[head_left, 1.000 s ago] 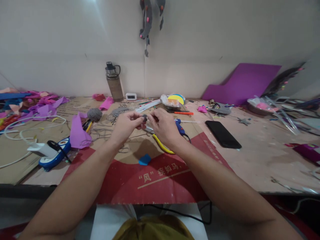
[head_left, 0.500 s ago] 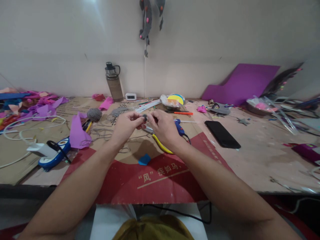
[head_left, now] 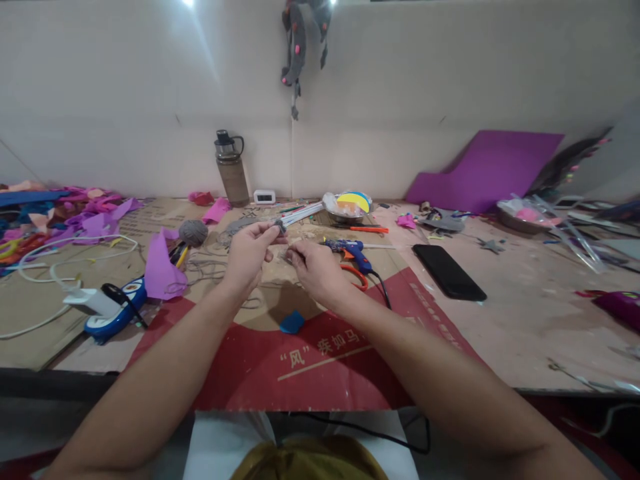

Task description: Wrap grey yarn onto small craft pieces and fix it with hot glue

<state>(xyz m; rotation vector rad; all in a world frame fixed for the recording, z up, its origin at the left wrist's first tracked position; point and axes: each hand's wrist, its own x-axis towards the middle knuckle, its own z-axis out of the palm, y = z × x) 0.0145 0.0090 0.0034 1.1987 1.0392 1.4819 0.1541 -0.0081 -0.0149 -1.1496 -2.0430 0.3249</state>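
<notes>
My left hand [head_left: 249,255] is raised above the cardboard, fingers pinched on a small grey piece [head_left: 279,227]. My right hand [head_left: 314,267] sits lower, just right of it, with fingers curled on something small I cannot make out near the table. A blue glue gun [head_left: 353,250] and orange-handled scissors [head_left: 357,276] lie right behind the right hand. A small blue scrap [head_left: 291,323] rests on the red printed cardboard [head_left: 320,353] below both hands.
A black phone [head_left: 449,271] lies to the right. At left are a grey yarn ball [head_left: 193,231], purple felt pieces [head_left: 159,263], white cables [head_left: 60,257] and a blue device [head_left: 116,308]. A water bottle [head_left: 231,169], a small clock [head_left: 264,196], a bowl [head_left: 346,205] and a purple sheet [head_left: 485,169] stand along the wall.
My hands have parted: the left still pinches the grey piece, the right has dropped toward the table. The yellow-handled tool under the right hand no longer shows; the glue gun and orange scissors do.
</notes>
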